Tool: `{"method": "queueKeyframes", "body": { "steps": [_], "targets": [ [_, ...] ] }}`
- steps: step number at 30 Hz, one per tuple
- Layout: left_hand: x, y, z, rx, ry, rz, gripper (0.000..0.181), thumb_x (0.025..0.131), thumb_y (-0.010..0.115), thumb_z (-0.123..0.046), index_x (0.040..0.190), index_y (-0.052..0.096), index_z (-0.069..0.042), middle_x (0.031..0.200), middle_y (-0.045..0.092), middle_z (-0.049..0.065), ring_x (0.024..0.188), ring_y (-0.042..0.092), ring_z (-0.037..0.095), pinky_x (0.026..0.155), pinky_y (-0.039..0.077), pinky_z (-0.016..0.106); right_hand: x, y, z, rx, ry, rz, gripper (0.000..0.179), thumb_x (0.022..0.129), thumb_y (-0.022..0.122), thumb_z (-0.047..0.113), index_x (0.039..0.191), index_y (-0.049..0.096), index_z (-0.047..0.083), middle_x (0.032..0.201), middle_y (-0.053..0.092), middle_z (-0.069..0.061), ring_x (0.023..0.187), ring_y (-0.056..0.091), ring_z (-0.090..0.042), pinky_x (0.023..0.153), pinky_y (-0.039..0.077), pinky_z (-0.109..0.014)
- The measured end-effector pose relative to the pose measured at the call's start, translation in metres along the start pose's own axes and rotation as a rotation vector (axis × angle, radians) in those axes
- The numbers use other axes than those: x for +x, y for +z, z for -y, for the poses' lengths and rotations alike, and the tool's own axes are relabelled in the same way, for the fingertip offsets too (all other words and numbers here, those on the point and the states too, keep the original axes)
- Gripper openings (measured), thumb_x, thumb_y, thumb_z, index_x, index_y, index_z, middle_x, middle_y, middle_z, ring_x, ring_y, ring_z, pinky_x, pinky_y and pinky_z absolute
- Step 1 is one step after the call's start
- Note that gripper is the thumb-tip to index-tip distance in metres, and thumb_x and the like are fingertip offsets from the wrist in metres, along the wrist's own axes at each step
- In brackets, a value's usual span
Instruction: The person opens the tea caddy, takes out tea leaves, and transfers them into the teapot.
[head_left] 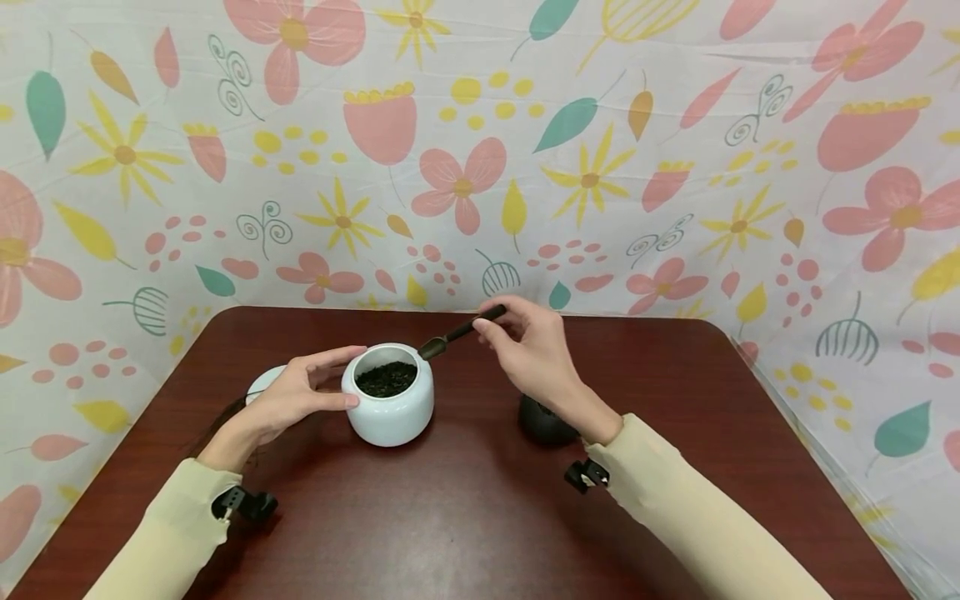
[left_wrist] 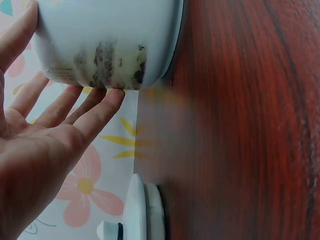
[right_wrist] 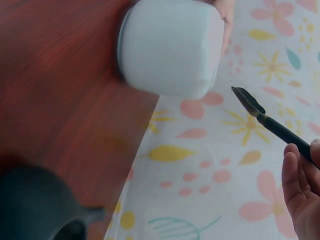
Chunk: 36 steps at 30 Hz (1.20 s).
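Note:
A white ceramic jar [head_left: 396, 419] stands on the table, filled with dark, leafy bits that look like tea leaves. My left hand [head_left: 288, 392] holds its left side, thumb at the near side of the rim and fingers around the far side. In the left wrist view, fingertips touch the wall of the jar [left_wrist: 112, 30] beside a patterned patch. My right hand [head_left: 534, 354] pinches the dark handle of a small tea scoop [head_left: 460, 330]. The scoop's bowl is at the jar's right rim; in the right wrist view something dark shows in the scoop [right_wrist: 248, 101].
Behind my left hand lies a white lid [head_left: 262, 382], mostly hidden; its knob shows on the lid [left_wrist: 134, 210] in the left wrist view. A dark, spouted pot [head_left: 543, 423] stands under my right wrist. A flowered cloth [head_left: 465, 217] hangs behind the brown table [head_left: 450, 508].

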<state>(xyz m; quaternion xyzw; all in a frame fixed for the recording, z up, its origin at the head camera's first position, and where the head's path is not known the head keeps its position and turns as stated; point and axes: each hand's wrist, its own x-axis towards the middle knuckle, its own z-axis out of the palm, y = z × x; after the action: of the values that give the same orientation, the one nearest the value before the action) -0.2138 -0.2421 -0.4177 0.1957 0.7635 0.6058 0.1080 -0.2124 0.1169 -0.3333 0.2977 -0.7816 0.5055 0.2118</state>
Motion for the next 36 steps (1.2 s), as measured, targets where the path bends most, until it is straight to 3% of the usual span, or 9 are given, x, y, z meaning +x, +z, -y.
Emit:
{"method": "queueKeyframes", "body": {
  "steps": [5, 8, 12, 16, 20, 26, 36],
  "targets": [
    [0.0, 0.0, 0.0, -0.006, 0.002, 0.004, 0.074, 0.09, 0.085, -0.008, 0.156, 0.052, -0.011, 0.152, 0.055, 0.015, 0.14, 0.05, 0.037, 0.095, 0.053, 0.033, 0.01, 0.023, 0.006, 0.017, 0.003, 0.053, 0.008, 0.099, 0.075, 0.006, 0.107, 0.075, 0.007, 0.083, 0.076, 0.002, 0.076, 0.071, -0.014, 0.066, 0.057, -0.035],
    [0.0, 0.0, 0.0, -0.005, 0.005, 0.007, 0.073, 0.091, 0.084, -0.009, 0.156, 0.052, -0.011, 0.152, 0.055, 0.015, 0.141, 0.049, 0.037, 0.094, 0.053, 0.033, 0.014, 0.036, 0.008, 0.001, -0.005, 0.096, 0.009, 0.099, 0.075, 0.006, 0.108, 0.074, 0.006, 0.083, 0.075, 0.002, 0.074, 0.07, -0.013, 0.06, 0.052, -0.032],
    [0.001, -0.001, 0.0, 0.0, -0.003, 0.006, 0.072, 0.092, 0.083, -0.01, 0.156, 0.052, -0.011, 0.152, 0.056, 0.015, 0.141, 0.049, 0.036, 0.095, 0.053, 0.033, 0.016, 0.051, 0.004, -0.061, -0.034, 0.152, 0.009, 0.1, 0.074, 0.008, 0.108, 0.073, 0.006, 0.084, 0.075, -0.002, 0.069, 0.066, -0.009, 0.057, 0.049, -0.03],
    [0.002, -0.001, 0.0, 0.003, -0.008, 0.003, 0.071, 0.092, 0.084, -0.01, 0.156, 0.053, -0.012, 0.152, 0.056, 0.014, 0.141, 0.049, 0.035, 0.096, 0.052, 0.032, 0.017, 0.063, -0.003, -0.119, -0.058, 0.187, 0.01, 0.1, 0.074, 0.009, 0.109, 0.072, 0.006, 0.087, 0.076, -0.003, 0.072, 0.065, -0.006, 0.063, 0.052, -0.029],
    [0.001, -0.001, 0.001, -0.001, -0.004, 0.006, 0.072, 0.092, 0.084, -0.009, 0.156, 0.053, -0.012, 0.152, 0.056, 0.013, 0.142, 0.049, 0.035, 0.097, 0.051, 0.031, 0.017, 0.072, -0.01, -0.171, -0.079, 0.231, 0.012, 0.101, 0.073, 0.01, 0.111, 0.071, 0.004, 0.092, 0.075, -0.001, 0.078, 0.066, -0.008, 0.068, 0.052, -0.027],
    [0.002, -0.002, 0.001, -0.004, -0.009, 0.005, 0.072, 0.091, 0.084, -0.009, 0.156, 0.052, -0.012, 0.153, 0.055, 0.013, 0.142, 0.048, 0.036, 0.097, 0.051, 0.031, 0.016, 0.08, -0.016, -0.247, -0.125, 0.285, 0.013, 0.103, 0.071, 0.011, 0.113, 0.07, 0.003, 0.094, 0.073, -0.004, 0.074, 0.063, -0.012, 0.065, 0.05, -0.028],
    [0.002, -0.002, 0.0, -0.015, -0.013, 0.005, 0.073, 0.091, 0.084, -0.008, 0.157, 0.051, -0.011, 0.154, 0.054, 0.014, 0.143, 0.047, 0.036, 0.097, 0.052, 0.031, 0.017, 0.087, -0.02, -0.184, -0.037, 0.285, 0.01, 0.101, 0.073, 0.009, 0.109, 0.073, 0.003, 0.092, 0.075, -0.002, 0.08, 0.068, -0.011, 0.07, 0.053, -0.028]
  ]
}}
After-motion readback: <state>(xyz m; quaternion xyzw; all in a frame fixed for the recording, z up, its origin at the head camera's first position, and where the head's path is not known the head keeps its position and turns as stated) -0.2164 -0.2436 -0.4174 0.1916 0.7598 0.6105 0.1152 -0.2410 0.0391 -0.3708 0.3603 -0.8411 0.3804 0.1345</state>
